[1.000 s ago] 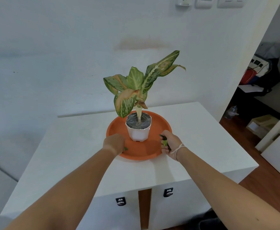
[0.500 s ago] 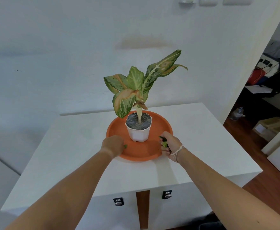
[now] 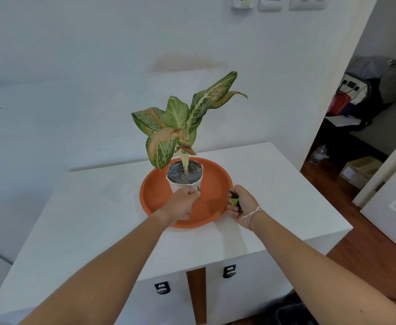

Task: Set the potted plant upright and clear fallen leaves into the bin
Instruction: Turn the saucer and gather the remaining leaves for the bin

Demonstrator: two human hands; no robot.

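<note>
The potted plant (image 3: 184, 127) stands upright in its white pot (image 3: 184, 181) on the round orange tray (image 3: 218, 181), in the middle of the white cabinet top. My left hand (image 3: 183, 202) is over the tray just in front of the pot, fingers closed on a small green leaf (image 3: 198, 188). At the tray's right rim, my right hand (image 3: 240, 208) is closed around a bunch of green leaves (image 3: 234, 200). No bin is in view.
The white cabinet (image 3: 286, 195) stands against a white wall, with two dark handles (image 3: 229, 271) on its front. To the right, an open doorway shows a wooden floor (image 3: 365, 249), bags and a cardboard box (image 3: 361, 168).
My left hand has moved from the tray's left front rim toward the pot, still pinching a leaf. My right hand stays at the right rim with its leaves.
</note>
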